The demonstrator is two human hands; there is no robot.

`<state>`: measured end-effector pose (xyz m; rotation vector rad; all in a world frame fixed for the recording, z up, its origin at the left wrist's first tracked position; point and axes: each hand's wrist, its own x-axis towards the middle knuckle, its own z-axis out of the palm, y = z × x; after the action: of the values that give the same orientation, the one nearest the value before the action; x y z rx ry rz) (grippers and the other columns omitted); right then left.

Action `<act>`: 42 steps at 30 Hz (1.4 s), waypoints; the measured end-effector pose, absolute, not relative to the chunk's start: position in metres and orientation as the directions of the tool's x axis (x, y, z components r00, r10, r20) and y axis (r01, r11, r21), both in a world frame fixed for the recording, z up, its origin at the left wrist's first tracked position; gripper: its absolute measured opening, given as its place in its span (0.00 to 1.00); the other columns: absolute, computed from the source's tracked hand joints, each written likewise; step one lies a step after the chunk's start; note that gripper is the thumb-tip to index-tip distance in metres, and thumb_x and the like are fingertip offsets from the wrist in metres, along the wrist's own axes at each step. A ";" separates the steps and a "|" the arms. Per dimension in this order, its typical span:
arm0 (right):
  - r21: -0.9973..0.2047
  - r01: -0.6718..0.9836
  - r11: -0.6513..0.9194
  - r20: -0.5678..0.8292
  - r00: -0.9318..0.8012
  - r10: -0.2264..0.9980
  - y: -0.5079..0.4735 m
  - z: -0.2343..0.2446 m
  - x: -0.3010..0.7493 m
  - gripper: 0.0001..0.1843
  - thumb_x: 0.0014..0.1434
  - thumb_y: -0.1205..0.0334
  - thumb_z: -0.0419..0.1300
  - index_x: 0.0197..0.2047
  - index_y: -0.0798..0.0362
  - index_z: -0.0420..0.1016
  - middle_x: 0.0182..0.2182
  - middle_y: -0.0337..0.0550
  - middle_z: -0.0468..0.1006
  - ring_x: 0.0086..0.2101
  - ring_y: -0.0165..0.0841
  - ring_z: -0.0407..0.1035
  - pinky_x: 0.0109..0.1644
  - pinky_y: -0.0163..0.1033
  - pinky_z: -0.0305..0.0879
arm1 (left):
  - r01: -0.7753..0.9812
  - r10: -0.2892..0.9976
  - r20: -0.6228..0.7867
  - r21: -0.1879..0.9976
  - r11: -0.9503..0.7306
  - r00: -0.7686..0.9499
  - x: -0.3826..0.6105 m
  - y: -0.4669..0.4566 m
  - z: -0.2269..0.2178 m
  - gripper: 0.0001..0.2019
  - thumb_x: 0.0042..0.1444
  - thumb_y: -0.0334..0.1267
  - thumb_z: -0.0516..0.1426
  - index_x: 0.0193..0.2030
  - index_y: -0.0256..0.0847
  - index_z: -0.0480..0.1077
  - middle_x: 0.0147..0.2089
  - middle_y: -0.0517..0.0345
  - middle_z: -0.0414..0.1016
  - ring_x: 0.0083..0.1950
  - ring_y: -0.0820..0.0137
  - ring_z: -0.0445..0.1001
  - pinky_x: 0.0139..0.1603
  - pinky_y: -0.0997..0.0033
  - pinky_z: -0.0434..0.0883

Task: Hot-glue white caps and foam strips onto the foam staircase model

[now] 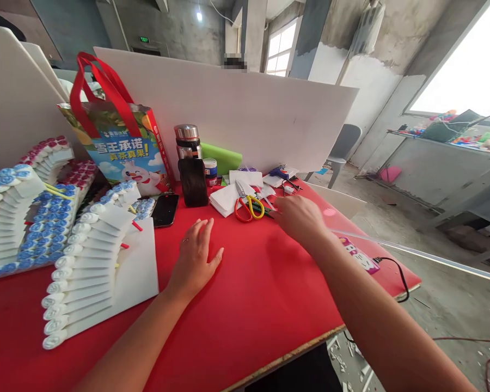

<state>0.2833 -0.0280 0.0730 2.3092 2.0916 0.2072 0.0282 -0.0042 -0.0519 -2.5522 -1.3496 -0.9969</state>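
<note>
My left hand (pixel 195 256) lies flat on the red table top (pixel 253 305), fingers stretched out and holding nothing, a ring on one finger. My right hand (pixel 298 216) reaches forward over the table toward the scissors (pixel 248 206) with red and yellow handles; its fingers are curled downward and hidden from me, close to some thin sticks beside the scissors. The scissors rest on a stack of white paper pieces (pixel 225 199). A black phone (pixel 165 209) lies just beyond my left hand.
White foam boards holding rows of blue and white rolled pieces (pixel 85 261) fill the left side. A printed bag with red handles (pixel 118 141), a steel flask (pixel 188 140), a dark jar (pixel 193 182) and a white partition board (pixel 245 114) stand behind. A black cable (pixel 396 269) hangs at the table's right edge.
</note>
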 end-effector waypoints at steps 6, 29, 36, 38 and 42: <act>0.196 0.977 -0.086 -0.186 0.123 0.975 0.075 0.038 0.284 0.17 0.61 0.71 0.59 0.52 0.56 0.79 0.51 0.61 0.80 0.54 0.51 0.74 0.53 0.52 0.68 | 0.749 0.714 0.575 0.245 -0.616 0.399 0.018 0.000 -0.058 0.29 0.64 0.40 0.55 0.71 0.41 0.56 0.65 0.39 0.66 0.71 0.48 0.62 0.65 0.44 0.69; 0.222 0.955 -0.195 -0.217 0.244 0.945 0.112 0.114 0.369 0.12 0.37 0.80 0.71 0.26 0.59 0.78 0.33 0.52 0.82 0.47 0.53 0.75 0.51 0.53 0.69 | 0.726 0.717 0.569 0.280 -0.628 0.401 0.014 0.008 -0.065 0.23 0.64 0.40 0.55 0.65 0.38 0.64 0.61 0.39 0.69 0.68 0.49 0.66 0.63 0.46 0.70; -0.408 0.859 -0.311 -0.209 0.244 0.947 0.106 0.113 0.367 0.04 0.52 0.70 0.64 0.27 0.59 0.73 0.19 0.43 0.73 0.23 0.32 0.69 0.32 0.39 0.67 | 0.712 0.736 0.529 0.308 -0.630 0.423 0.014 0.006 -0.063 0.18 0.64 0.39 0.54 0.60 0.41 0.70 0.59 0.43 0.72 0.65 0.51 0.70 0.61 0.48 0.73; -0.598 0.744 -0.297 -0.170 0.245 0.955 0.107 0.109 0.353 0.06 0.58 0.65 0.61 0.31 0.56 0.71 0.18 0.38 0.69 0.19 0.27 0.62 0.27 0.35 0.64 | 0.700 0.733 0.521 0.314 -0.641 0.437 0.013 0.005 -0.063 0.18 0.64 0.38 0.54 0.59 0.41 0.71 0.59 0.44 0.72 0.64 0.52 0.71 0.60 0.48 0.73; -0.838 0.482 -0.255 -0.124 0.287 0.950 0.112 0.098 0.326 0.23 0.66 0.41 0.54 0.29 0.51 0.63 0.15 0.30 0.55 0.15 0.23 0.47 0.18 0.32 0.50 | 0.691 0.721 0.533 0.310 -0.653 0.442 0.012 0.005 -0.062 0.17 0.65 0.39 0.53 0.58 0.40 0.72 0.59 0.44 0.73 0.64 0.53 0.71 0.61 0.48 0.73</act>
<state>0.3255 0.1119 0.0984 2.9746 2.0549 -1.3667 0.0123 0.0053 -0.0621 -2.7072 -1.3256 -1.0382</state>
